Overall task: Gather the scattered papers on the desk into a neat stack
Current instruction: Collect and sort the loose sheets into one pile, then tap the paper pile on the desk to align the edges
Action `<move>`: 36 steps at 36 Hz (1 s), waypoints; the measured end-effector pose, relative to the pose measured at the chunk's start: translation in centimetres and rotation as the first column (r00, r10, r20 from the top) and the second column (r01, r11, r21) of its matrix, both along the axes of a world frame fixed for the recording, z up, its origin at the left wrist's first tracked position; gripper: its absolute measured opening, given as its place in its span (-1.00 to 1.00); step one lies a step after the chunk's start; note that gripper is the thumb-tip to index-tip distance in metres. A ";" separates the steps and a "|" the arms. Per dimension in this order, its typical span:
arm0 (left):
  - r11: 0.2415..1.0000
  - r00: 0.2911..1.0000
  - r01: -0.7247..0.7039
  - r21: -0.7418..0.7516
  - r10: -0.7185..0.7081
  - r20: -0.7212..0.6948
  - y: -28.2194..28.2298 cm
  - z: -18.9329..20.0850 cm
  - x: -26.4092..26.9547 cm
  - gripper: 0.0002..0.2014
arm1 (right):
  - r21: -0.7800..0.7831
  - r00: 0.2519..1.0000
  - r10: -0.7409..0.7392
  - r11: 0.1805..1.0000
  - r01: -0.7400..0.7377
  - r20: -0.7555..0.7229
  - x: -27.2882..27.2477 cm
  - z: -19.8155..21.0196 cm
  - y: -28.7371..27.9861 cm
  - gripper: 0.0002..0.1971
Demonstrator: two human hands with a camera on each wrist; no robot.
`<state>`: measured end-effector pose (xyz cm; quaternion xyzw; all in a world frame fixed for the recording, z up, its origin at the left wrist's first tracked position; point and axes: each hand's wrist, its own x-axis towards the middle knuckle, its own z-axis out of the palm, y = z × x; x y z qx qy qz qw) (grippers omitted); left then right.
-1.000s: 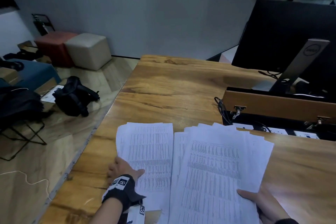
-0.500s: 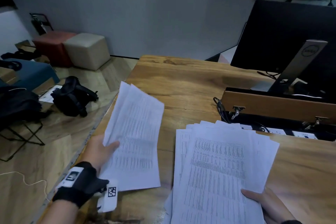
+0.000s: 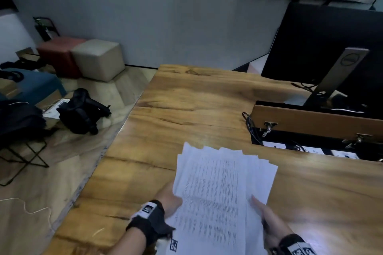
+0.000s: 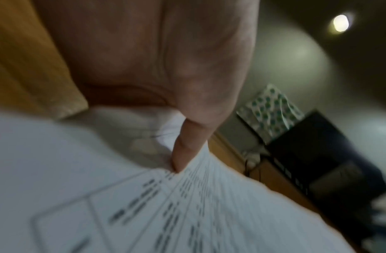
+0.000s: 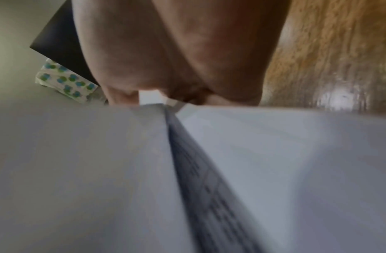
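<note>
Several printed white sheets form one fanned pile of papers (image 3: pixel 219 188) (image 4: pixel 187 214) (image 5: pixel 101 171) over the near middle of the wooden desk (image 3: pixel 196 105). My left hand (image 3: pixel 169 198) grips the pile's left edge, the thumb (image 4: pixel 187 150) pressed on the top sheet. At the pile's right side my right hand (image 3: pixel 267 215) holds the lower sheets, thumb on top; in the right wrist view the fingers (image 5: pixel 120 95) vanish behind the paper. The sheets' far edges are uneven and spread out. The picture is blurred by motion.
An open cable box with a raised wooden lid (image 3: pixel 310 124) and sockets sits at the right, a monitor (image 3: pixel 331 47) on its stand behind it. On the floor left of the desk lie a black bag (image 3: pixel 80 112), stools (image 3: pixel 97 58) and a folding chair.
My left hand carried its lifted sheets rightwards and laid them on the right-hand pile. Both hands now hold one fanned pile, which sits a little nearer me.
</note>
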<state>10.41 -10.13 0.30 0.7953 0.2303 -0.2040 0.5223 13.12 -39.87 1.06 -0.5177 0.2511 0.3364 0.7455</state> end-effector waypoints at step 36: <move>0.903 0.836 -0.090 -0.420 0.297 0.461 3.2 10.2 2.9 -0.57 | -0.168 0.800 0.130 0.985 -0.037 0.586 3.8 9.9 4.0 -0.80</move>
